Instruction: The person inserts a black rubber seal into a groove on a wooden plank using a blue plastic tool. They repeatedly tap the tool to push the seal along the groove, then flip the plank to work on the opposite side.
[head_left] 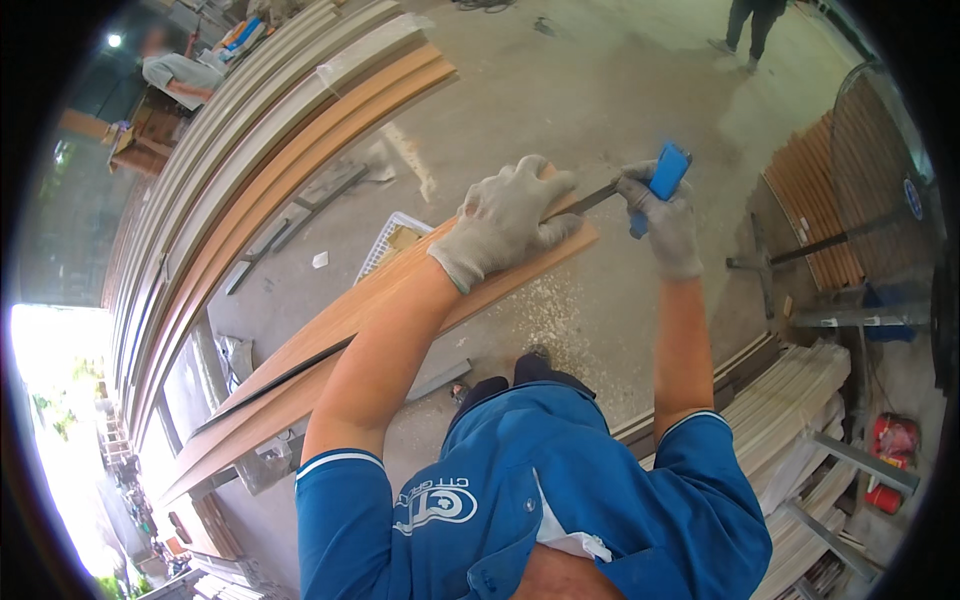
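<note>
A long wood-coloured plank (300, 345) runs from the lower left to the middle, with a dark strip (280, 378) along its length. My left hand (505, 218), in a grey work glove, lies over the plank's far end, fingers and thumb curled around it. At that end a narrow dark piece (598, 197) spans the gap to my right hand (667, 222), also gloved. Closed fingers of that hand grip a blue hand tool (669, 170), whose exact kind I cannot make out; its lower part shows below the fingers.
Long profiles in grey and brown (330, 95) are stacked at the left. A white plastic basket (385, 243) sits beyond the plank. Pale boards (800, 390) lie on a rack at the right, near a large fan (885, 170). One person (180, 75) is far left, another (750, 30) far right.
</note>
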